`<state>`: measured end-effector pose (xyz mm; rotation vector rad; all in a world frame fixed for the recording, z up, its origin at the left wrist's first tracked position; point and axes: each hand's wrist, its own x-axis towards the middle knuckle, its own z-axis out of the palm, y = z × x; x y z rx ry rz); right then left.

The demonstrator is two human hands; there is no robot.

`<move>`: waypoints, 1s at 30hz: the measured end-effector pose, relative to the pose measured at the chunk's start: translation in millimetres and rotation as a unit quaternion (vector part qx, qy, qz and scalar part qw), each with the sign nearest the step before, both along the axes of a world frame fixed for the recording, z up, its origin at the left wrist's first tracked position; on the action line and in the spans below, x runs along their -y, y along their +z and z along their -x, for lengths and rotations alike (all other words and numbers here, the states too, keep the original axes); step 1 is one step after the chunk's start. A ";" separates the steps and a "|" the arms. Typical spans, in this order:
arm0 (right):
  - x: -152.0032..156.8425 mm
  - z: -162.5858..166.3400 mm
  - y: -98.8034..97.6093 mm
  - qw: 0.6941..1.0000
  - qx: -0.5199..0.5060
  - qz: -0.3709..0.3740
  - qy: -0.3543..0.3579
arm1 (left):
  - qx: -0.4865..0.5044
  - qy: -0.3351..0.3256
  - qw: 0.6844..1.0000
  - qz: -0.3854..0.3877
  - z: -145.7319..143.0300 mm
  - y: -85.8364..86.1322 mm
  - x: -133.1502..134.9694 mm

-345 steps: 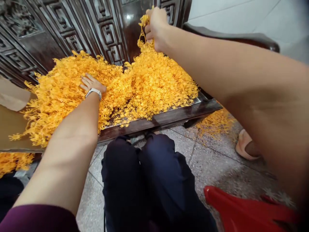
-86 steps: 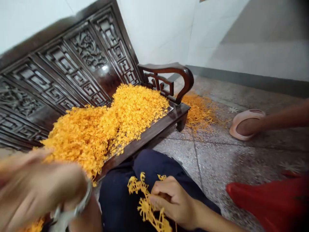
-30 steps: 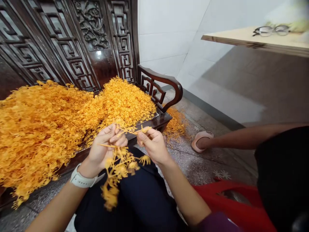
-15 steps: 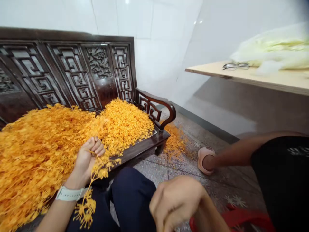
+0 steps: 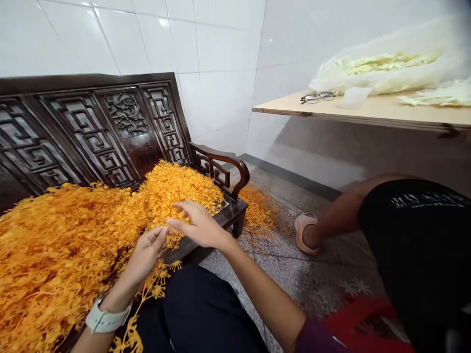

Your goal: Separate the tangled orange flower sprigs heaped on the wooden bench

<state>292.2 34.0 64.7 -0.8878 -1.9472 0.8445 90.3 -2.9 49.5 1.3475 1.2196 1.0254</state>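
A big heap of orange plastic sprigs (image 5: pixel 73 240) covers the seat of a dark carved wooden bench (image 5: pixel 91 127). My left hand (image 5: pixel 147 252), with a white watch on the wrist, is closed on a strand of orange sprigs (image 5: pixel 150 294) that hangs down over my dark trousers. My right hand (image 5: pixel 196 225) hovers over the heap's front edge with fingers spread and nothing in it, its fingertips close to my left hand.
More orange sprigs (image 5: pixel 257 211) lie on the stone floor by the bench's armrest (image 5: pixel 224 164). Another person's leg (image 5: pixel 349 215) in a pink slipper (image 5: pixel 305 233) stretches in from the right. A wooden table (image 5: pixel 368 108) holds glasses (image 5: pixel 316 97) and pale plastic. A red object (image 5: pixel 353 323) sits at the bottom right.
My right hand has risen from my lap to the heap's front edge and opened. My left hand keeps its strand. The view has tilted up and to the right.
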 end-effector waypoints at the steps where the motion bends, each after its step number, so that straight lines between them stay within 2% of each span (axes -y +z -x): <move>1: 4.1 0.1 -7.7 1.000 -0.005 0.012 0.010 | -0.044 -0.014 0.998 -0.030 -4.3 2.8 1.1; 3: 9.1 -0.7 -19.1 0.999 -0.007 0.021 0.032 | -0.118 -0.052 0.988 -0.080 -12.0 6.8 3.3; 6: 10.8 -3.5 -29.6 0.999 -0.002 -0.012 0.053 | -0.194 -0.111 0.970 -0.097 -19.0 7.1 8.7; 11: 10.8 -16.9 -46.7 0.998 -0.039 -0.039 -0.010 | -0.276 -0.162 0.941 -0.107 -18.6 3.9 24.3; 16: 16.7 -20.7 -76.2 0.989 -0.130 0.050 -0.040 | -0.404 -0.173 0.891 -0.114 -20.0 9.7 37.0; 18: 15.5 -12.5 -87.3 0.975 -0.187 0.100 -0.059 | -0.451 -0.174 0.868 -0.112 -22.8 12.9 36.8; 20: 7.4 -3.9 -94.0 0.954 -0.249 0.154 -0.073 | -0.470 -0.161 0.860 -0.115 -25.0 14.5 36.0; 22: -8.3 -1.8 -94.7 0.912 -0.335 0.209 -0.106 | -0.461 -0.165 0.864 -0.119 -25.5 13.6 39.2; 24: -27.0 -10.8 -90.5 0.865 -0.409 0.244 -0.155 | -0.433 -0.212 0.868 -0.123 -24.3 10.5 48.3; 26: -39.2 -28.5 -83.9 0.840 -0.441 0.252 -0.192 | -0.413 -0.256 0.865 -0.123 -21.2 6.1 59.7; 28: -36.8 -47.4 -76.8 0.852 -0.420 0.255 -0.180 | -0.419 -0.248 0.866 -0.118 -16.5 2.2 66.5; 30: -19.1 -60.8 -67.6 0.895 -0.346 0.255 -0.123 | -0.432 -0.209 0.870 -0.112 -10.9 0.5 65.2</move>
